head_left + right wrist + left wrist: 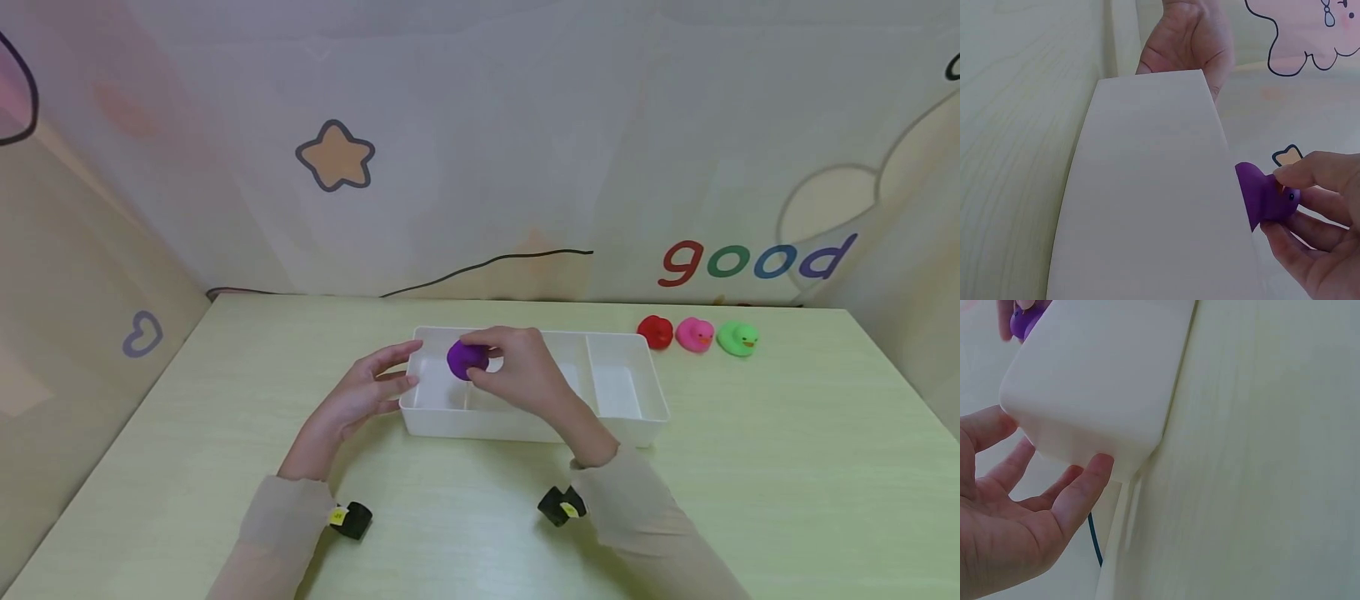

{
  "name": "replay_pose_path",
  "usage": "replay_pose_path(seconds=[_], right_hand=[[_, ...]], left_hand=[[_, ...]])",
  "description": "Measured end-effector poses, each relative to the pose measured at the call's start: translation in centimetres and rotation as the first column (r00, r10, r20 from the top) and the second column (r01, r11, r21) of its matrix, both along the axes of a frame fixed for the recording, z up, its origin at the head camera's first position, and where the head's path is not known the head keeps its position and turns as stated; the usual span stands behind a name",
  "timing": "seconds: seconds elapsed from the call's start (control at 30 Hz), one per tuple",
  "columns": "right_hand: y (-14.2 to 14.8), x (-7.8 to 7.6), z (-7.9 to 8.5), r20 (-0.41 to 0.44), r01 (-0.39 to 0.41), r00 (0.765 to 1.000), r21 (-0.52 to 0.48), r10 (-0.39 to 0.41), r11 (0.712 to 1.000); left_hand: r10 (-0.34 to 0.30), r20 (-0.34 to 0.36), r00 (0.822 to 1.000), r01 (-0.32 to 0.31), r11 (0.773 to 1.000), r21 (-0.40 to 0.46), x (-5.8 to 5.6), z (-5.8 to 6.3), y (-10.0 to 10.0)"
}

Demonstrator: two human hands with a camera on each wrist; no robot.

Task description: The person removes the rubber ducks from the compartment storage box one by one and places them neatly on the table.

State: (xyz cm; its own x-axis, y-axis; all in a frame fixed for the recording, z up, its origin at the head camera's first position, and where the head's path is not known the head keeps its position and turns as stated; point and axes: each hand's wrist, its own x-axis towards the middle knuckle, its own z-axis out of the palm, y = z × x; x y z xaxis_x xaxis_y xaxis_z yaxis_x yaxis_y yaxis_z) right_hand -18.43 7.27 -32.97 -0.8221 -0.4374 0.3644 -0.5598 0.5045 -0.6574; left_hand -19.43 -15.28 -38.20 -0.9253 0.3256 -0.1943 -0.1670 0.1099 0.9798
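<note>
My right hand (528,375) pinches a purple rubber duck (463,362) between thumb and fingers, over the left part of a white divided box (517,427). In the right wrist view the duck (1269,199) shows at the rim of the box, its lower part hidden behind the side wall. My left hand (360,393) is at the box's left end. The left wrist view shows its fingers (1088,487) spread and fairly straight, the tips touching that end wall.
Behind the box's right end, a red duck (656,332), a pink duck (695,334) and a green duck (738,338) stand in a row on the pale wooden table (465,517). A printed cloth wall (480,150) rises along the table's far edge.
</note>
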Motion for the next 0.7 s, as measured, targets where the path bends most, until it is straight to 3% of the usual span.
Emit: replay_pose_path(seconds=[0.23,0.7], right_hand=[[2.1,0.2,0.2,0.085,0.029,0.996,-0.130,-0.018,0.991],[6.4,0.8,1.1,0.180,0.136,0.978,-0.171,-0.104,0.976]], left_hand=[[-0.005,-0.012,1.000,0.005,1.000,0.009,0.0,-0.1,0.0],[-0.018,-0.018,1.000,0.019,0.999,0.028,0.0,-0.1,-0.1]])
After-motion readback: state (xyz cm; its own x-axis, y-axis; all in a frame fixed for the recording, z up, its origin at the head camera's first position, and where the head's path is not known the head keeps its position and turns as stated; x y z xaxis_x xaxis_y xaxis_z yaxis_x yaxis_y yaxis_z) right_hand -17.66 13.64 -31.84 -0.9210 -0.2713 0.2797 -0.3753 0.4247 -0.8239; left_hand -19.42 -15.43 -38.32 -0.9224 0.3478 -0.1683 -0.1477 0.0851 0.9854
